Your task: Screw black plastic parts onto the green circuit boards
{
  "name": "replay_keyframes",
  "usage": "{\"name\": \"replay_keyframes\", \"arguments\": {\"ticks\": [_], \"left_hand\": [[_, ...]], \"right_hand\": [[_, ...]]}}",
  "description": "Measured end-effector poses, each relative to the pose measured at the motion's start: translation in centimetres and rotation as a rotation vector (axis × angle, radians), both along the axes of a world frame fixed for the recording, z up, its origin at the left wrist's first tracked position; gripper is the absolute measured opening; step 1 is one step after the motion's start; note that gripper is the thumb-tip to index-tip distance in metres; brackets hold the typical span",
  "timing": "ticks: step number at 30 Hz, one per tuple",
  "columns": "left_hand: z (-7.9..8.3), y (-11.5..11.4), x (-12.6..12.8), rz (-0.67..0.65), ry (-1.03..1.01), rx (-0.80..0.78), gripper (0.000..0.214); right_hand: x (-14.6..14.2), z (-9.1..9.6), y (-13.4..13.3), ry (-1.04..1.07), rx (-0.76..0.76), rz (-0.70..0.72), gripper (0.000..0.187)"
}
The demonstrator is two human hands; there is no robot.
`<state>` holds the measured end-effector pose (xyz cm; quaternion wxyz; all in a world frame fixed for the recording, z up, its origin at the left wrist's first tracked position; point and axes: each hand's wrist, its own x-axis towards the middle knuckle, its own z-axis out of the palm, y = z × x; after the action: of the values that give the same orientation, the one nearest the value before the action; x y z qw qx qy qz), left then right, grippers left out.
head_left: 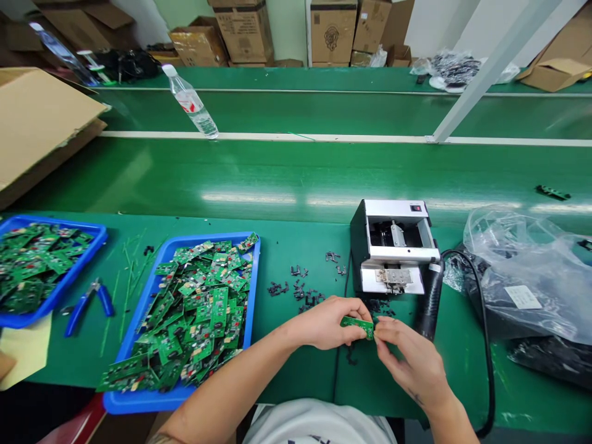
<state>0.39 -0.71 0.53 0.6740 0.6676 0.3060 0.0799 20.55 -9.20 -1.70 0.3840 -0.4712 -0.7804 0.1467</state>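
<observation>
My left hand point(330, 322) grips a small green circuit board point(355, 323) between thumb and fingers, just in front of the machine. At the board's right end my right hand point(407, 351) has its thumb and fingertips pinched together; whatever they hold there is too small and covered to make out. Small black plastic clips point(309, 299) lie scattered on the mat beyond and to the left of my hands. A silver and black bench machine point(393, 253) stands behind them, with more black pieces at its front edge.
Left of my arm, a blue tray point(255, 290) is heaped with circuit boards. Another blue tray point(99, 237) and blue-handled cutters point(90, 305) lie further left. A clear bag point(522, 283) of black parts and a thick black cable point(488, 370) are at right. A water bottle point(192, 102) stands behind.
</observation>
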Motion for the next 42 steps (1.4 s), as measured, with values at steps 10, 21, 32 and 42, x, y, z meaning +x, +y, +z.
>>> {"name": "replay_keyframes", "arguments": {"ticks": [10,21,32,42], "left_hand": [[-0.6,-0.3,0.5,0.103,-0.032,-0.147,0.021],[-0.2,0.3,0.4,0.2,0.036,-0.118,0.016],[2.0,3.5,0.5,0.308,0.177,-0.05,0.027],[2.0,4.5,1.0,0.289,0.183,-0.146,0.031]], "right_hand": [[-0.1,-0.2,0.3,0.076,-0.005,-0.034,0.02],[2.7,-0.1,-0.2,0.102,-0.075,-0.351,0.01],[8.6,-2.5,4.2,0.065,-0.598,-0.911,0.075],[8.7,1.3,2.3,0.96,-0.408,-0.403,0.035]]}}
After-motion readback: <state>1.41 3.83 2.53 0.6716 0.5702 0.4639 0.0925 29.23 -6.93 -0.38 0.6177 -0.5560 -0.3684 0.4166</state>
